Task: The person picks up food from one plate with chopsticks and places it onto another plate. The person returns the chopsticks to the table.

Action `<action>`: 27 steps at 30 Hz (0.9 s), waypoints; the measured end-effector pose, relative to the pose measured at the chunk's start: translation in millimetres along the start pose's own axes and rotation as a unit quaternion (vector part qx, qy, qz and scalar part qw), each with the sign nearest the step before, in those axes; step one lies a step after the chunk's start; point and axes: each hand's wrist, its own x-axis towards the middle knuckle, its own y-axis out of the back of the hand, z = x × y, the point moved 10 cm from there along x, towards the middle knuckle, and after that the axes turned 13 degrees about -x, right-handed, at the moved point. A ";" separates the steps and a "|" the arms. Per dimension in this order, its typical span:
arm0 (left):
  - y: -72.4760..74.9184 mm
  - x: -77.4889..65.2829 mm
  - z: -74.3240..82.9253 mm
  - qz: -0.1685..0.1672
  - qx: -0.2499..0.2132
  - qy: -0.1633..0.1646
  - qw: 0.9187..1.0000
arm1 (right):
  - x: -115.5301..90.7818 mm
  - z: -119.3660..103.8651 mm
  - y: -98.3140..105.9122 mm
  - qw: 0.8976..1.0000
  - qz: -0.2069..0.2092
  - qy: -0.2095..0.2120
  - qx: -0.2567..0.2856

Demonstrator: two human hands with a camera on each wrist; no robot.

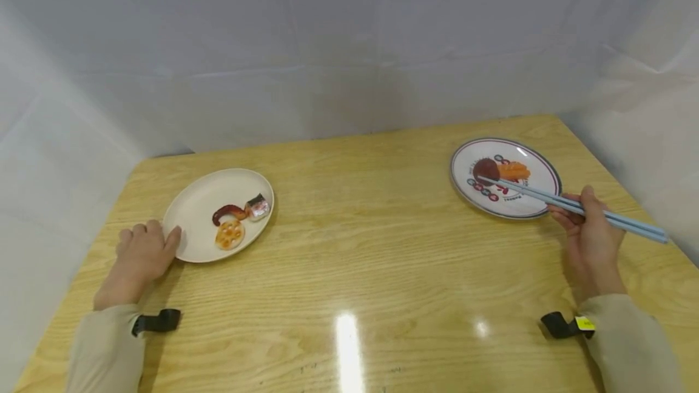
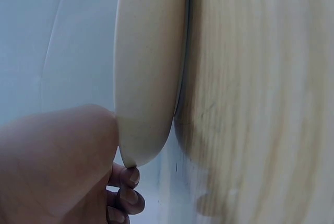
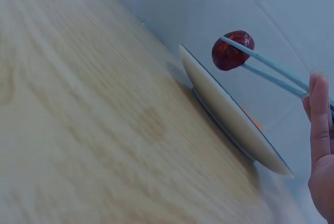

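My left hand (image 1: 143, 253) grips the near-left rim of a cream plate (image 1: 191, 214), thumb on the rim and fingertips against its outer edge in the left wrist view. On that plate lie a curved dark-red tentacle-like piece (image 1: 228, 211), a lotus root slice (image 1: 230, 234) and a silvery piece with a black band (image 1: 257, 207). My right hand (image 1: 594, 238) holds light-blue chopsticks (image 1: 568, 202). Their tips pinch a glossy brown-red ball (image 3: 227, 57), raised above the patterned white plate (image 1: 475, 153). An orange ridged food piece (image 1: 513, 171) rests on this plate.
Both plates stand on a wooden table (image 1: 349, 229), far apart at left and right. White sheeting (image 1: 349, 47) hangs behind the table and along its sides. Each wrist wears a black camera mount (image 1: 158, 321).
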 end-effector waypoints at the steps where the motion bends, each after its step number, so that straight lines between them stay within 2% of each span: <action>1: 0.0 -0.2 -0.3 0.000 -0.001 0.001 1.000 | 0.3 0.3 -4.3 1.000 -0.011 0.000 -0.001; 10: 1.0 -0.2 0.8 0.005 0.003 -0.004 1.000 | -1.6 15.2 -42.0 0.997 -0.064 -0.027 -0.015; 18: 0.0 1.5 -0.7 0.003 0.011 -0.005 1.000 | -16.2 41.5 -83.8 0.989 -0.134 -0.020 -0.054; 23: 0.1 2.1 0.4 0.003 0.004 -0.006 1.000 | -32.1 65.7 -99.0 0.992 -0.099 -0.048 -0.059; 27: -0.4 0.0 0.0 0.000 -0.001 -0.004 1.000 | -41.7 86.5 -118.5 0.987 -0.097 -0.056 -0.112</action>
